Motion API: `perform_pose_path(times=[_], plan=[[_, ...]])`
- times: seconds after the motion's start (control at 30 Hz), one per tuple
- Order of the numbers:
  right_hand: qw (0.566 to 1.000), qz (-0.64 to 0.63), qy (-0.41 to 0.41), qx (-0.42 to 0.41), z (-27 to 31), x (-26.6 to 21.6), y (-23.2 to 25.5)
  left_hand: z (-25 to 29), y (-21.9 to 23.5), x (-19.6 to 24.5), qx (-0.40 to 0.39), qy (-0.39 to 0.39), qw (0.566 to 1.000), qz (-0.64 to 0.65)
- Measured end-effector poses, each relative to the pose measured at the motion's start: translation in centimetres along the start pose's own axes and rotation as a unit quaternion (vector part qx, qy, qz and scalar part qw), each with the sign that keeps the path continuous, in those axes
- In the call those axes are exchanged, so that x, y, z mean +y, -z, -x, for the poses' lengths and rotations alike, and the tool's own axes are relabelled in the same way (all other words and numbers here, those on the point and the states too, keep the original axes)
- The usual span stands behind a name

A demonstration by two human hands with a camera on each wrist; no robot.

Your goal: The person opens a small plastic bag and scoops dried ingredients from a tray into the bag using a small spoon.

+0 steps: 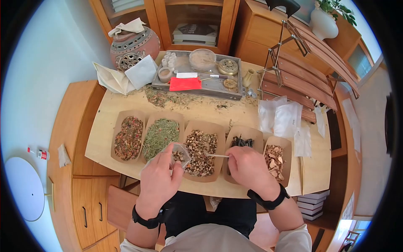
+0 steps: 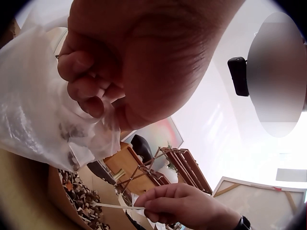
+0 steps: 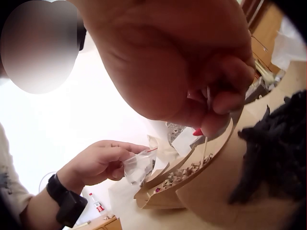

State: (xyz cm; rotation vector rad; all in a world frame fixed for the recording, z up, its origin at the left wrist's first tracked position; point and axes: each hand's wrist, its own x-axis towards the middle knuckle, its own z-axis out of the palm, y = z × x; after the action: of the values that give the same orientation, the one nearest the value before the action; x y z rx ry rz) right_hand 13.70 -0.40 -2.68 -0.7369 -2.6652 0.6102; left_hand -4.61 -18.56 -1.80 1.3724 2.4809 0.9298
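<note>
Small clear bag (image 1: pixel 181 153), partly filled, is held pinched at its mouth by the left hand (image 1: pixel 159 178) above the middle tray (image 1: pixel 202 131) near the surface's front edge. A thin stick (image 1: pixel 218 156) is pinched in the right hand (image 1: pixel 248 168), tip over the brown pieces (image 1: pixel 201 152). Filling is judged in hand; next, pieces are to be lifted into the bag's mouth.

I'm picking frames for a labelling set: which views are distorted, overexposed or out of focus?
Head view: strong fisheye with black corners, even light, the five paper trays sharp. Left wrist view: left hand fills the frame, soft; background washed out behind the plastic bag. Right wrist view: right hand close and blurred, background overexposed.
</note>
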Motion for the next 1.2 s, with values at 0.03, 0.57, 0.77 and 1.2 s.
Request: perform_pose_path(times=[0.03,0.57,0.77,1.2], plan=[[0.998,-0.043,-0.028,-0.037,-0.1,0.1,-0.5,0.0,-0.1,0.0,0.000,0.000,1.000,0.000],[0.929,-0.296,-0.173,-0.140,-0.7,1.8,-1.4,0.0,-0.3,-0.8,0.011,-0.004,1.000,-0.011],[0.918,-0.311,-0.202,-0.142,-0.7,1.2,1.0,-0.1,-0.6,-1.1,0.020,-0.017,1.000,-0.015],[0.994,-0.001,0.067,0.087,0.1,-0.6,2.3,0.3,-0.5,-0.6,0.019,-0.018,1.000,0.003]])
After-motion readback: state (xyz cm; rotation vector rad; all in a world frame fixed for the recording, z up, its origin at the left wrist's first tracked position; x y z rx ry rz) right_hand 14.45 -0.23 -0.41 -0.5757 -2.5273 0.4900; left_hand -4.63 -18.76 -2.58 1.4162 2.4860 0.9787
